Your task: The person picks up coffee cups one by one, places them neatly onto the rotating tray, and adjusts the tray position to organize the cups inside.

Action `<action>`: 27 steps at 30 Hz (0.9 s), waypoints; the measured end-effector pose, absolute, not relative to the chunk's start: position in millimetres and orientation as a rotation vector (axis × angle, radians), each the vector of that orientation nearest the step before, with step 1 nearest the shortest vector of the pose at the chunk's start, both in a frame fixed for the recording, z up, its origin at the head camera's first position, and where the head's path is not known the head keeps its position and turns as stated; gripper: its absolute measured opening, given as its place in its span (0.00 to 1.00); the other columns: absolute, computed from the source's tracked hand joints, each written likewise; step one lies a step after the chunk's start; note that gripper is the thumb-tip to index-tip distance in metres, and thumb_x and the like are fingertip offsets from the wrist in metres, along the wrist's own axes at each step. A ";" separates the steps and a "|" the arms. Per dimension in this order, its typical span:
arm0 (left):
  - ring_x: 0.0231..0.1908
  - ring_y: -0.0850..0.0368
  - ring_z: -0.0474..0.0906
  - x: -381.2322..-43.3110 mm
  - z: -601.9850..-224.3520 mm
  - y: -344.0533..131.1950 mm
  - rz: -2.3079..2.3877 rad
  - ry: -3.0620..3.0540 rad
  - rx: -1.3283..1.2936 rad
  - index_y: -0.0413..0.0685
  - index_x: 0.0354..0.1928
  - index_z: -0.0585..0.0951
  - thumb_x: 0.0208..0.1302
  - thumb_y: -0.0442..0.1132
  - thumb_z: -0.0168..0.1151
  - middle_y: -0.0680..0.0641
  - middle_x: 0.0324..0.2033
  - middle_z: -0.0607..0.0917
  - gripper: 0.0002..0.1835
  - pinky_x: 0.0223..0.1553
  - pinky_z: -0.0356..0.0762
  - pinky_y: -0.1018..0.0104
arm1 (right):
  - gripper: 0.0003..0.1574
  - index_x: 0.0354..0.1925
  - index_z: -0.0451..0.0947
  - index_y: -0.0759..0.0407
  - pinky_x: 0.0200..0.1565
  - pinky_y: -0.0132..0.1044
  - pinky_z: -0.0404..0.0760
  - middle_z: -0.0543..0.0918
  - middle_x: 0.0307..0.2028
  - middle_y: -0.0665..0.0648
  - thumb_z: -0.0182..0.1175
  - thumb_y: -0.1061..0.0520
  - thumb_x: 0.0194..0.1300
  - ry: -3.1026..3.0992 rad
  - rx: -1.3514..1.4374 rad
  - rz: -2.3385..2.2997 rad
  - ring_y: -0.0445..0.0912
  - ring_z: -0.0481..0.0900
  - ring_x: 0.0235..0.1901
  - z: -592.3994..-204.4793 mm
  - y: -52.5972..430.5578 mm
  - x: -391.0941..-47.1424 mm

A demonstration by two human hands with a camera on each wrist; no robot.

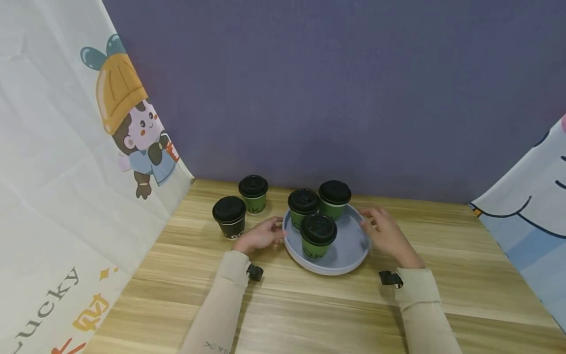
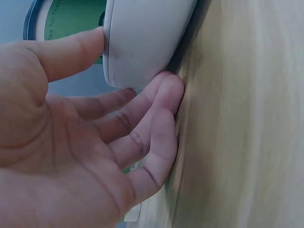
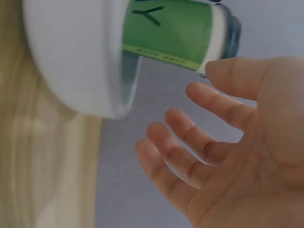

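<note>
A round, pale grey-blue plate (image 1: 351, 243) with a raised rim sits on the table. Three green paper coffee cups with black lids stand in it: a front cup (image 1: 316, 238), a left one (image 1: 302, 209) and a back one (image 1: 334, 200). My left hand (image 1: 264, 234) holds the plate's left rim; in the left wrist view the thumb (image 2: 76, 52) is on the rim and the fingers reach beneath its edge. On the other side, my right hand (image 1: 386, 236) is beside the rim, its fingers (image 3: 175, 152) relaxed and apart from the plate in the right wrist view.
Left of the plate stand a black lidded cup (image 1: 231, 216) and, behind it, another green lidded cup (image 1: 254, 194). The wooden table (image 1: 318, 314) meets a dark blue back wall (image 1: 336, 98). Printed white cloth (image 1: 53, 172) hangs at the left, another at the right.
</note>
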State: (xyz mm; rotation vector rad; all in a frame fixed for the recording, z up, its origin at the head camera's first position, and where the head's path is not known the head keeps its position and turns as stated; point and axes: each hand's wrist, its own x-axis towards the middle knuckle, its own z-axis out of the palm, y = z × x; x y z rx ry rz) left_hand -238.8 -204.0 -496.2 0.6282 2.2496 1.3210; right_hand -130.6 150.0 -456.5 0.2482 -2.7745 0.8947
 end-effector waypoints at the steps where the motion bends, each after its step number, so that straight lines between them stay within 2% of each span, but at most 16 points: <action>1: 0.35 0.55 0.79 -238.0 -496.3 -204.9 1.324 2.251 0.631 0.39 0.75 0.64 0.74 0.41 0.59 0.44 0.38 0.81 0.32 0.39 0.75 0.65 | 0.24 0.66 0.71 0.68 0.53 0.62 0.78 0.72 0.62 0.74 0.51 0.56 0.80 -2.778 0.230 0.900 0.67 0.77 0.54 -457.6 149.5 -128.5; 8: 0.33 0.54 0.80 -229.7 -493.8 -211.3 1.334 2.291 0.634 0.39 0.72 0.68 0.77 0.42 0.56 0.43 0.38 0.82 0.27 0.35 0.74 0.67 | 0.24 0.69 0.67 0.67 0.42 0.50 0.82 0.77 0.53 0.72 0.50 0.60 0.79 -2.834 0.098 0.939 0.60 0.81 0.45 -467.9 144.7 -114.9; 12: 0.30 0.55 0.79 -222.7 -491.0 -212.7 1.342 2.342 0.645 0.38 0.70 0.71 0.77 0.41 0.56 0.44 0.34 0.82 0.24 0.31 0.74 0.68 | 0.25 0.71 0.63 0.67 0.36 0.43 0.79 0.82 0.47 0.70 0.46 0.59 0.81 -2.885 0.030 0.992 0.53 0.81 0.38 -472.4 141.4 -105.1; 16: 0.28 0.56 0.78 -221.7 -493.2 -208.4 1.360 2.404 0.644 0.38 0.68 0.73 0.78 0.40 0.54 0.44 0.31 0.83 0.22 0.29 0.73 0.69 | 0.26 0.72 0.61 0.65 0.34 0.40 0.76 0.82 0.39 0.65 0.45 0.58 0.82 -2.902 0.013 1.039 0.47 0.79 0.31 -480.0 145.7 -105.8; 23: 0.30 0.56 0.80 -220.9 -491.6 -206.5 1.340 2.463 0.640 0.39 0.68 0.73 0.78 0.40 0.53 0.44 0.34 0.85 0.21 0.32 0.75 0.68 | 0.25 0.72 0.59 0.63 0.36 0.39 0.78 0.80 0.38 0.65 0.44 0.58 0.83 -2.864 -0.006 1.194 0.47 0.79 0.32 -489.4 151.3 -109.0; 27: 0.33 0.56 0.81 -220.6 -487.1 -206.1 1.276 2.534 0.674 0.38 0.69 0.72 0.78 0.40 0.54 0.42 0.37 0.87 0.23 0.37 0.78 0.64 | 0.27 0.73 0.57 0.66 0.36 0.37 0.78 0.80 0.40 0.67 0.43 0.58 0.83 -2.835 0.013 1.312 0.46 0.79 0.33 -494.2 154.5 -110.1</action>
